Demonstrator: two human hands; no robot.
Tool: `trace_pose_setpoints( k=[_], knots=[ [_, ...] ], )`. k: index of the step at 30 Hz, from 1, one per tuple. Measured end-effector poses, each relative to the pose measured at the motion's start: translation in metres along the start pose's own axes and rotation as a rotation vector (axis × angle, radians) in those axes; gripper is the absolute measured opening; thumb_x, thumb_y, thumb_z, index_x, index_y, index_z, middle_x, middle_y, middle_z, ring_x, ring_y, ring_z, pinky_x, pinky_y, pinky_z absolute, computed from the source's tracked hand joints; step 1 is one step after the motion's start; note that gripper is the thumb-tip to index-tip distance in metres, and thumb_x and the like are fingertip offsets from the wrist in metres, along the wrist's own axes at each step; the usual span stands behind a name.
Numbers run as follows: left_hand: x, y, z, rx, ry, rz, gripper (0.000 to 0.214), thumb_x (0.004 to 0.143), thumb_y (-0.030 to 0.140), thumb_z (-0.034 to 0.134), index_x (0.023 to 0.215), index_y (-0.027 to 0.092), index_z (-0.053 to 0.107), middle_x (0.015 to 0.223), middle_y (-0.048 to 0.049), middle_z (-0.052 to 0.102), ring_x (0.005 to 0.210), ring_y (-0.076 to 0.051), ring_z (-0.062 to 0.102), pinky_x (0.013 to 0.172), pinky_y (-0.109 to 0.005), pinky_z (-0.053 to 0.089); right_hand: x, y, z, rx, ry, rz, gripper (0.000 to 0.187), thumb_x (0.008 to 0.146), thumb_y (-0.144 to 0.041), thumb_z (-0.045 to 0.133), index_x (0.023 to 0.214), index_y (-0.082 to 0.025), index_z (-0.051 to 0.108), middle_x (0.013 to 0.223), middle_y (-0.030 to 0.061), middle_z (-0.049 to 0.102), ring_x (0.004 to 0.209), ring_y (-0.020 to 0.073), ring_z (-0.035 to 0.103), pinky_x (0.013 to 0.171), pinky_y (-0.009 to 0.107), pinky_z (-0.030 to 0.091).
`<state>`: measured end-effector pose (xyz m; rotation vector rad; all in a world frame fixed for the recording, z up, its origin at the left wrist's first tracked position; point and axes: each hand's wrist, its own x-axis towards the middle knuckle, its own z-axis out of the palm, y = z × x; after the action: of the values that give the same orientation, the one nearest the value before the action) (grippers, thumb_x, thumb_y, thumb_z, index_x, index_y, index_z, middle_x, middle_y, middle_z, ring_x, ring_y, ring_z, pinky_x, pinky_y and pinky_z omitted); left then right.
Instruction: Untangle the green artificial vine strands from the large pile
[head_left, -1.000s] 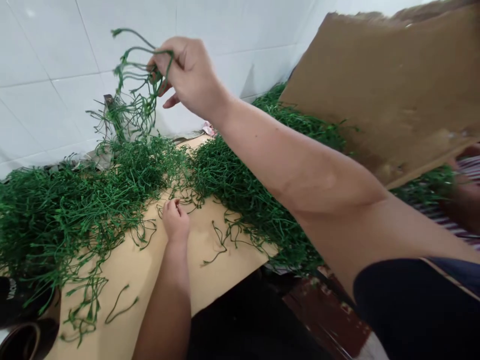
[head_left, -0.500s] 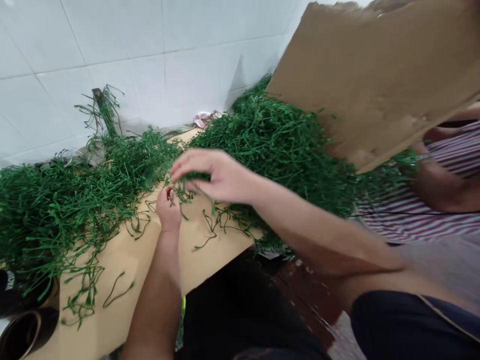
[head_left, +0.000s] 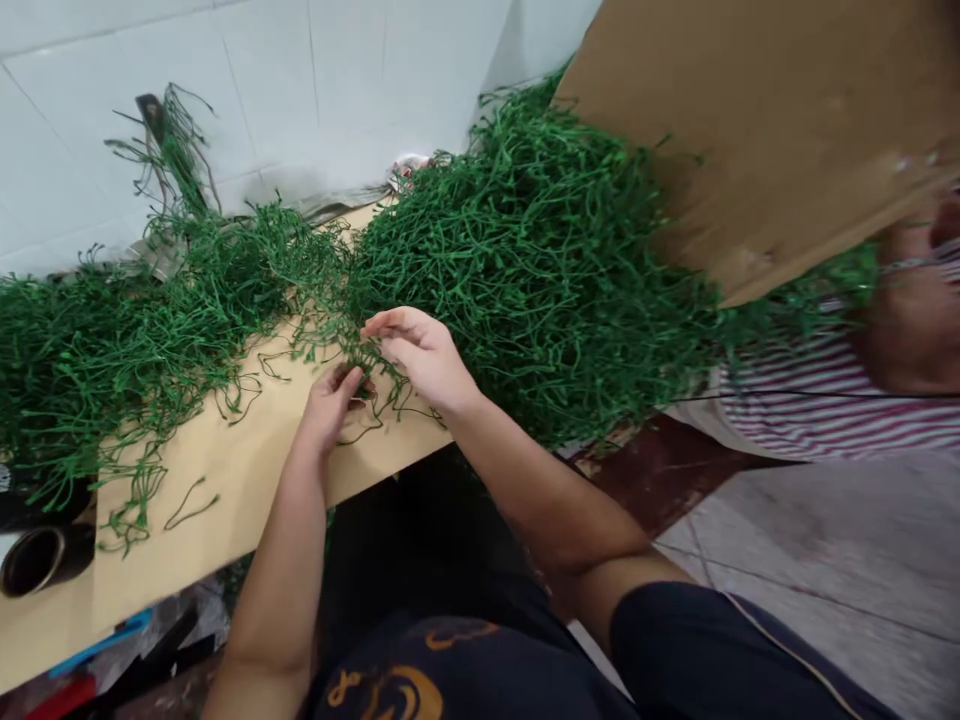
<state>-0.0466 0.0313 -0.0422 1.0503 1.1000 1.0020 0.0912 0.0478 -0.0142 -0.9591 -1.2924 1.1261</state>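
My left hand (head_left: 335,402) is low over the board, its thumb and fingers closed on thin green artificial stems (head_left: 365,383). Just up and to the right, my right hand (head_left: 424,358) has its fingertips bent together with the thumb. What lies in that pinch, if anything, is too small to make out. A large heap of green artificial stems (head_left: 510,250) rises right behind my right hand. Another heap of the same stems (head_left: 172,340) spreads to the left. Several loose stems lie on the tan board (head_left: 292,480) around my hands.
A big cardboard sheet (head_left: 765,130) leans over the right heap. Beyond it shows another person's arm (head_left: 915,320) and striped clothing. A dark tube (head_left: 37,560) lies at the left edge. White tiles (head_left: 285,100) line the back, with an upright metal piece (head_left: 152,120) holding stems.
The view has shifted, so the heaps sit higher. My right hand has drawn its fingers closer together, and my left hand has turned, its thumb now lying over the stems.
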Motion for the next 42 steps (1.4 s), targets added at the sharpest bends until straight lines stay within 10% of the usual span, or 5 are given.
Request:
trace_pose_setpoints(
  k=[10, 20, 30, 38, 42],
  knots=[
    [-0.014, -0.024, 0.026, 0.324, 0.093, 0.206, 0.024, 0.082, 0.029, 0.051, 0.062, 0.018, 0.046, 0.055, 0.0033, 0.045, 0.053, -0.009, 0.042, 0.053, -0.021, 0.036, 0.016, 0.014, -0.013, -0.204, -0.268, 0.195, 0.020, 0.072, -0.032, 0.062, 0.065, -0.015, 0.055, 0.059, -0.0033, 0.050, 0.057, 0.0076, 0.042, 0.057, 0.022, 0.035],
    [-0.034, -0.024, 0.019, 0.446, 0.071, 0.233, 0.031, 0.088, 0.036, 0.041, 0.071, 0.016, 0.058, 0.066, -0.0007, 0.058, 0.065, -0.011, 0.052, 0.065, -0.022, 0.041, 0.019, -0.001, 0.001, 0.016, -0.116, 0.463, 0.028, 0.088, -0.016, 0.043, 0.061, -0.017, 0.042, 0.051, -0.0058, 0.046, 0.043, 0.0048, 0.037, 0.047, 0.020, 0.031],
    [-0.043, -0.020, 0.034, 0.304, 0.227, 0.178, 0.035, 0.088, 0.038, 0.040, 0.062, 0.017, 0.050, 0.047, 0.0047, 0.040, 0.045, -0.007, 0.038, 0.049, -0.020, 0.031, 0.038, 0.023, 0.007, -0.526, -0.121, -0.065, 0.025, 0.083, -0.009, 0.045, 0.061, -0.019, 0.037, 0.056, -0.0043, 0.042, 0.057, 0.0091, 0.039, 0.060, 0.023, 0.031],
    [-0.041, -0.008, 0.036, 0.140, 0.340, 0.187, 0.034, 0.087, 0.040, 0.043, 0.062, 0.017, 0.048, 0.046, 0.0054, 0.037, 0.042, -0.006, 0.031, 0.043, -0.020, 0.025, 0.048, 0.017, 0.032, -0.769, -0.093, -0.119, 0.022, 0.085, -0.015, 0.045, 0.067, -0.020, 0.033, 0.061, -0.0043, 0.035, 0.058, 0.0095, 0.031, 0.060, 0.024, 0.026],
    [-0.075, -0.006, 0.046, 0.340, 0.053, 0.171, 0.040, 0.087, 0.042, 0.041, 0.057, 0.017, 0.049, 0.046, 0.0038, 0.040, 0.042, -0.007, 0.036, 0.045, -0.021, 0.029, 0.078, 0.016, 0.005, -0.773, 0.101, -0.046, 0.024, 0.085, -0.008, 0.040, 0.066, -0.021, 0.030, 0.061, -0.0037, 0.032, 0.058, 0.0092, 0.026, 0.060, 0.024, 0.026]
  ],
)
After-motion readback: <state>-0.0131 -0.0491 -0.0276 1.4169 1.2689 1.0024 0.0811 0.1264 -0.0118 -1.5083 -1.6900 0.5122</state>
